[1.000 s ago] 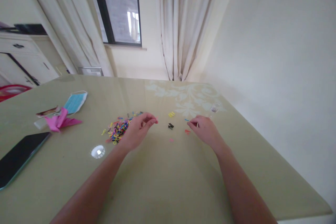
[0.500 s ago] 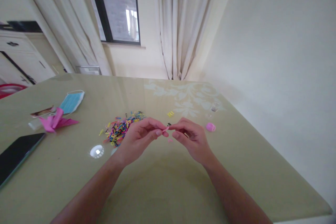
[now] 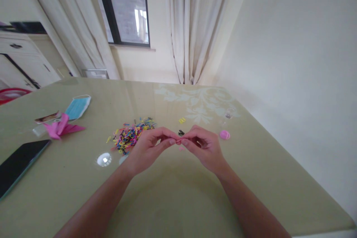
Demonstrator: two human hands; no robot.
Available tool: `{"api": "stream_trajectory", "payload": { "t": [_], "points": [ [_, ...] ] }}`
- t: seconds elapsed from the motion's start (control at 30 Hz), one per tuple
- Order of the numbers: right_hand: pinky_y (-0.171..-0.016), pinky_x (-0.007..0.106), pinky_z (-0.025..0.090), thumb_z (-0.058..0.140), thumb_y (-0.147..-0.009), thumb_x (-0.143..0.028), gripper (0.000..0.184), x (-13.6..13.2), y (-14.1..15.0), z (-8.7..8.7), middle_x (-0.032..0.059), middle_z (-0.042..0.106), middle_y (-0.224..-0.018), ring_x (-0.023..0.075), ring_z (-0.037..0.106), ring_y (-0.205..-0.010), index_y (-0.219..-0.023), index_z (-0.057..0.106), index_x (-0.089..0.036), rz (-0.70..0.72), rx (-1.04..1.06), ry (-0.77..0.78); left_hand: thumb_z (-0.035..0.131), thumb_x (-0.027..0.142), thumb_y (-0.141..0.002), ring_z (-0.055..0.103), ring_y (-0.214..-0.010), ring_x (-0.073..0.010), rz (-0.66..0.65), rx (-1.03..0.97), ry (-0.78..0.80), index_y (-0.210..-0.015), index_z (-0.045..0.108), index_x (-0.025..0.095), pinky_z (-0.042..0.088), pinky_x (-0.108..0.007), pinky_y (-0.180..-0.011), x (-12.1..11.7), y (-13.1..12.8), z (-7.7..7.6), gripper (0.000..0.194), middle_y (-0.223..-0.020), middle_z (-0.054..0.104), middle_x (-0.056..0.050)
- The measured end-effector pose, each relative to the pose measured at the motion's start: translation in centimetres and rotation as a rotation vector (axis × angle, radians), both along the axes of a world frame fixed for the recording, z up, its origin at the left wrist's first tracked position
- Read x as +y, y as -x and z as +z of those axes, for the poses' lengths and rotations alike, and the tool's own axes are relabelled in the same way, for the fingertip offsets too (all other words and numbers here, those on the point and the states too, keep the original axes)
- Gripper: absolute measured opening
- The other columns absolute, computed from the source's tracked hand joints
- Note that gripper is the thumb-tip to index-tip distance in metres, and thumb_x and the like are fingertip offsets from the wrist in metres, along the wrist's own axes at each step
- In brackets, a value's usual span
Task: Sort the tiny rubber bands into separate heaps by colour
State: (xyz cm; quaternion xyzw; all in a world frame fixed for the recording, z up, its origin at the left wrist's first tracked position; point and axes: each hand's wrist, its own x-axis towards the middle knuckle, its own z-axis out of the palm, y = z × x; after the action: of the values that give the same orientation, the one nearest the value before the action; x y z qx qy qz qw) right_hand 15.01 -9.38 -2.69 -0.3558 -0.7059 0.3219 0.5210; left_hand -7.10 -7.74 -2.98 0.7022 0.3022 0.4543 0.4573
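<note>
My left hand (image 3: 154,148) and my right hand (image 3: 204,148) meet fingertip to fingertip above the table, each in a pinch. Between them is a small pink rubber band (image 3: 179,141), mostly hidden by the fingertips. Behind my left hand lies a heap of small multicoloured rubber bands (image 3: 129,137), partly covered by that hand. Just beyond the fingertips rests a little group of black bands (image 3: 181,132), with yellow bands (image 3: 182,120) farther back. A bit of pink (image 3: 182,148) shows on the table below the hands.
Right of my right hand sits a round pink item (image 3: 224,135), with a small clear object (image 3: 228,114) behind it. At left lie a dark phone (image 3: 23,163), a pink folded-paper shape (image 3: 63,128) and a blue face mask (image 3: 78,108). A wall borders the table (image 3: 173,200) on the right.
My hands have drawn together, and both thumbs now press against the forefingers. The pink rubber band, visible between the fingers before, is now mostly covered. The view has shifted very slightly.
</note>
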Motion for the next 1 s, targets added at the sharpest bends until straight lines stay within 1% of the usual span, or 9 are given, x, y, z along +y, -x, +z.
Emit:
{"api": "stream_trajectory", "payload": {
  "t": [0.17, 0.27, 0.4, 0.47, 0.6, 0.73, 0.8, 0.9, 1.0],
  "points": [
    [-0.052, 0.027, 0.037, 0.078, -0.093, -0.030, 0.009, 0.1, 0.0, 0.1, -0.0003, 0.062, -0.069, 0.0116, 0.048, -0.058, -0.090, 0.083, -0.023, -0.034, 0.002, -0.096, 0.078, 0.041, -0.093, 0.067, -0.078, -0.0165, 0.030, 0.077, -0.005, -0.109, 0.083, 0.022, 0.052, -0.028, -0.070, 0.1, 0.1, -0.3, 0.025, -0.093, 0.081, -0.007],
    [-0.052, 0.026, 0.037, 0.079, -0.092, -0.026, 0.005, 0.2, 0.0, 0.2, -0.0007, 0.062, -0.068, 0.0110, 0.048, -0.057, -0.090, 0.083, -0.023, -0.047, -0.032, -0.141, 0.079, 0.041, -0.091, 0.065, -0.077, -0.0164, 0.042, 0.105, -0.036, -0.106, 0.083, 0.022, 0.050, -0.028, -0.070, 0.3, 0.1, -0.5, 0.025, -0.095, 0.082, -0.007],
    [-0.052, 0.026, 0.037, 0.078, -0.092, -0.027, 0.007, 0.4, -0.2, 0.1, -0.0006, 0.064, -0.068, 0.0109, 0.048, -0.056, -0.093, 0.083, -0.022, -0.039, -0.094, -0.124, 0.074, 0.039, -0.096, 0.065, -0.074, -0.0164, 0.101, 0.159, -0.085, -0.098, 0.084, 0.022, 0.049, -0.028, -0.068, 0.6, -0.1, -0.5, 0.020, -0.088, 0.081, -0.006],
    [-0.052, 0.026, 0.037, 0.077, -0.093, -0.028, 0.009, 0.6, -0.3, -0.2, -0.0002, 0.064, -0.069, 0.0111, 0.048, -0.057, -0.093, 0.083, -0.021, -0.081, -0.101, -0.091, 0.073, 0.037, -0.096, 0.064, -0.072, -0.0160, 0.139, 0.228, -0.134, -0.097, 0.084, 0.024, 0.047, -0.027, -0.066, 0.8, -0.2, -0.6, 0.017, -0.085, 0.080, -0.004],
    [-0.053, 0.026, 0.036, 0.074, -0.094, -0.030, 0.016, 1.3, -0.3, -1.1, 0.0002, 0.063, -0.070, 0.0115, 0.049, -0.058, -0.085, 0.081, -0.019, -0.223, -0.086, -0.029, 0.073, 0.034, -0.096, 0.069, -0.087, -0.0201, 0.102, 0.394, -0.229, -0.092, 0.085, 0.025, 0.049, -0.030, -0.080, 1.4, -0.8, -2.3, 0.015, -0.091, 0.079, -0.005],
    [-0.055, 0.026, 0.038, 0.072, -0.094, -0.031, 0.018, 1.9, -0.3, -2.0, 0.0001, 0.064, -0.069, 0.0119, 0.050, -0.059, -0.082, 0.079, -0.019, -0.254, -0.129, 0.007, 0.074, 0.031, -0.094, 0.068, -0.096, -0.0236, 0.051, 0.565, -0.213, -0.095, 0.085, 0.026, 0.049, -0.034, -0.087, 1.8, -1.9, -4.8, 0.012, -0.095, 0.078, -0.007],
    [-0.056, 0.026, 0.038, 0.072, -0.094, -0.032, 0.019, 2.2, -0.3, -2.3, 0.0002, 0.064, -0.069, 0.0121, 0.051, -0.059, -0.082, 0.079, -0.019, -0.259, -0.150, 0.017, 0.075, 0.029, -0.093, 0.068, -0.098, -0.0245, 0.027, 0.626, -0.219, -0.097, 0.085, 0.025, 0.048, -0.035, -0.089, 1.9, -2.4, -5.7, 0.012, -0.096, 0.078, -0.007],
    [-0.056, 0.026, 0.038, 0.071, -0.094, -0.032, 0.020, 2.4, -0.4, -2.7, 0.0004, 0.065, -0.069, 0.0125, 0.052, -0.059, -0.082, 0.079, -0.019, -0.265, -0.162, 0.029, 0.075, 0.030, -0.093, 0.067, -0.100, -0.0250, 0.024, 0.666, -0.223, -0.099, 0.084, 0.025, 0.048, -0.036, -0.090, 1.9, -2.6, -6.0, 0.012, -0.098, 0.077, -0.007],
    [-0.056, 0.027, 0.039, 0.071, -0.094, -0.032, 0.020, 2.5, -0.5, -2.9, 0.0005, 0.065, -0.069, 0.0126, 0.052, -0.059, -0.082, 0.080, -0.019, -0.264, -0.166, 0.037, 0.077, 0.036, -0.091, 0.068, -0.098, -0.0239, 0.077, 0.641, -0.191, -0.109, 0.081, 0.025, 0.049, -0.035, -0.089, 2.3, -1.8, -5.5, 0.021, -0.101, 0.077, -0.006]
  ]
}}
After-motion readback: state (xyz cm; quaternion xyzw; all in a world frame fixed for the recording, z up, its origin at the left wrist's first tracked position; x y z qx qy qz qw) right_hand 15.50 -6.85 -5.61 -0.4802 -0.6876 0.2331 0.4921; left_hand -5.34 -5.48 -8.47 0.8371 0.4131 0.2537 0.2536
